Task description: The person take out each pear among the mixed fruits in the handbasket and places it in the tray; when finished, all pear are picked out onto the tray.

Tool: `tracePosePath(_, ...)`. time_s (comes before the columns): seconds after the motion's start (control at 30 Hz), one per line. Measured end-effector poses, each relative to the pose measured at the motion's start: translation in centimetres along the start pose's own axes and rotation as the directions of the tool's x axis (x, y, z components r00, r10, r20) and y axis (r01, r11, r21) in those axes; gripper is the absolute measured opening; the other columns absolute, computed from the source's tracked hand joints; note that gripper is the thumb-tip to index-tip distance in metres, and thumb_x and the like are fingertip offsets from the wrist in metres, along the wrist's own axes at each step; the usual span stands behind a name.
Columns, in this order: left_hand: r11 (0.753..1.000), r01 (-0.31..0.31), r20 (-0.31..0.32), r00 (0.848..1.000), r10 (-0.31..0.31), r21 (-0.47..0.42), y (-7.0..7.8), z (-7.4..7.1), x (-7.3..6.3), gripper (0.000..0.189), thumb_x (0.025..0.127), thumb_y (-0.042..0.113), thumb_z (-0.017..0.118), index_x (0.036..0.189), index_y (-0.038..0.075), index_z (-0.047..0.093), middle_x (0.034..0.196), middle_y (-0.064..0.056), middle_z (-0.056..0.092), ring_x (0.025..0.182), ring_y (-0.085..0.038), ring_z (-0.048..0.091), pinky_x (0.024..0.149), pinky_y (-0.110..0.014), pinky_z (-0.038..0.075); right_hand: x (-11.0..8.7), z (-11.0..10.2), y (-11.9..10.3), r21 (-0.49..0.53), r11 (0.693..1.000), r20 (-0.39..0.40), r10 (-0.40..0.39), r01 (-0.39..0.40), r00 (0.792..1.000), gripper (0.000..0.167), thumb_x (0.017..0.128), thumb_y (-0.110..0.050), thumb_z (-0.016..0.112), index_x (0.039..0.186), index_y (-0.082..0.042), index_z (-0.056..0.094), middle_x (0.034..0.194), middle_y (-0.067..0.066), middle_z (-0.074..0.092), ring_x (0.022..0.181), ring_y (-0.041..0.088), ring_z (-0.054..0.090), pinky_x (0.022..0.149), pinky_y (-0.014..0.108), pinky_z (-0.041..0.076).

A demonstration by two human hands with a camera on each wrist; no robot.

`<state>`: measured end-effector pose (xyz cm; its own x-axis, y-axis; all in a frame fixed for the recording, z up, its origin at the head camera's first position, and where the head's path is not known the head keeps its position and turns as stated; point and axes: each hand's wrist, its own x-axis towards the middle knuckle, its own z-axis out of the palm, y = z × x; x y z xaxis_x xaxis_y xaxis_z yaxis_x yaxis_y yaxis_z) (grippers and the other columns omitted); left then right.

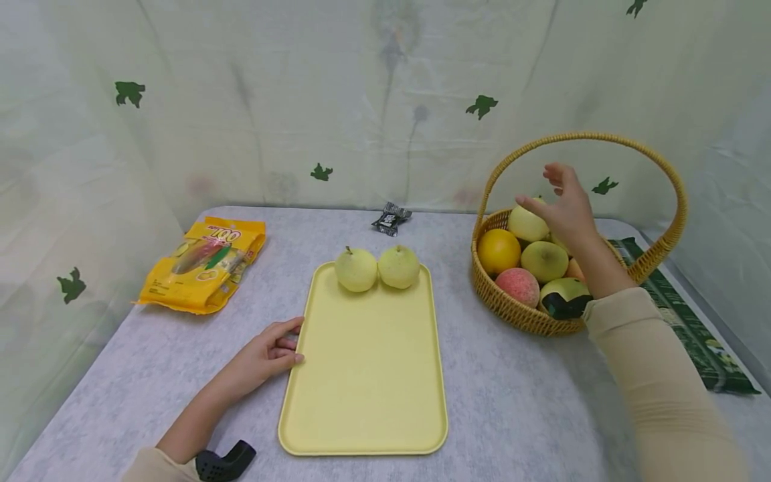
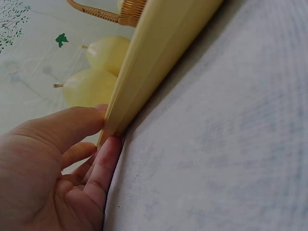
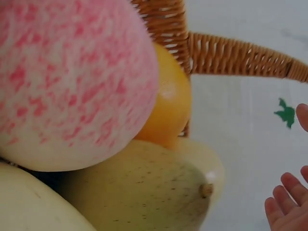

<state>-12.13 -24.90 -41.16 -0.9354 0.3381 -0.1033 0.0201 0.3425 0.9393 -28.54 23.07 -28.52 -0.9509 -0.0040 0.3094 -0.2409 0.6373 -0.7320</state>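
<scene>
My left hand [image 1: 268, 355] pinches the left edge of a pale yellow tray [image 1: 369, 375]. In the left wrist view its thumb lies on the rim and a fingertip is under it. Two yellow-green pears [image 1: 356, 270] sit side by side at the tray's far end. My right hand [image 1: 566, 207] is above a wicker basket [image 1: 508, 314], under its tall handle, fingers spread and holding nothing. Inside the basket are a yellow-orange fruit [image 1: 498, 252], a pink peach [image 1: 519, 286], a mango-like green fruit [image 3: 139, 192], a pale pear [image 1: 526, 224] and other fruit.
A yellow snack bag [image 1: 201, 264] lies at the table's far left. Behind the tray is a small black wrapped sweet [image 1: 391, 219]. A long dark green packet [image 1: 693, 328] lies right of the basket, partly behind my right arm. A patterned curtain [image 1: 301, 100] hangs behind.
</scene>
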Motion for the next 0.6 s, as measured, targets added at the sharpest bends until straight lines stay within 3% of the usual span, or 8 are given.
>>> tracePosePath(0.23, 1.000, 0.010, 0.007, 1.000, -0.010, -0.014, 0.1, 0.0, 0.0, 0.069, 0.083, 0.018, 0.066, 0.139, 0.003, 0.029, 0.127, -0.017, 0.035, 0.099, -0.027, 0.047, 0.077, -0.023, 0.046, 0.5, 0.2, 1.4, 0.008, 0.995, 0.073, 0.101, -0.102, 0.992, 0.089, 0.079, -0.045, 0.063, 0.143, -0.008, 0.014, 0.144, 0.013, 0.020, 0.130, 0.029, 0.018, 0.103, 0.046, 0.018)
tracePosePath(0.6, 1.000, 0.010, 0.000, 1.000, -0.010, -0.006, 0.2, 0.0, -0.1, 0.069, 0.082, 0.017, 0.066, 0.139, 0.002, 0.029, 0.126, -0.018, 0.036, 0.099, -0.028, 0.047, 0.076, -0.023, 0.046, 0.5, 0.4, 2.2, -0.009, 0.984, 0.171, 0.176, -0.177, 0.969, 0.093, 0.080, -0.044, 0.063, 0.144, -0.007, 0.006, 0.145, 0.021, 0.009, 0.130, 0.038, 0.013, 0.100, 0.055, 0.017)
